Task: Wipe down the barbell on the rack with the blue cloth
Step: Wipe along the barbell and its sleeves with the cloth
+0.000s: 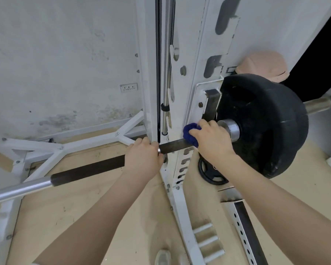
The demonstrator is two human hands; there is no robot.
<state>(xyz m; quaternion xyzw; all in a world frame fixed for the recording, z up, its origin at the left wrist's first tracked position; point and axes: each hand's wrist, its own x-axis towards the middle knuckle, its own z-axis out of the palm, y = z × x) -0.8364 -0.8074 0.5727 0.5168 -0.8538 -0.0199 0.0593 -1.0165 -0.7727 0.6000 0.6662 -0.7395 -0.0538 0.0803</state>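
We gripped the barbell (88, 170) with our left hand (143, 155), fingers curled tight around the shaft just left of the white rack (180, 197) upright. Our right hand (211, 140) clamped the blue cloth (189, 131) around the bar, wedged between the upright and the black plate (266, 127)'s collar. Leftward, the shaft ran bare.

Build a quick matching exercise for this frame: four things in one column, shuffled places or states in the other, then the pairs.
Things:
1. blue cloth
2. left hand
3. black weight plate
4. small plate

Places or states:
A. loaded on the barbell sleeve
B. bunched under the right hand on the bar
C. low by the rack upright
D. gripping the bare bar

Pairs: 1-B, 2-D, 3-A, 4-C
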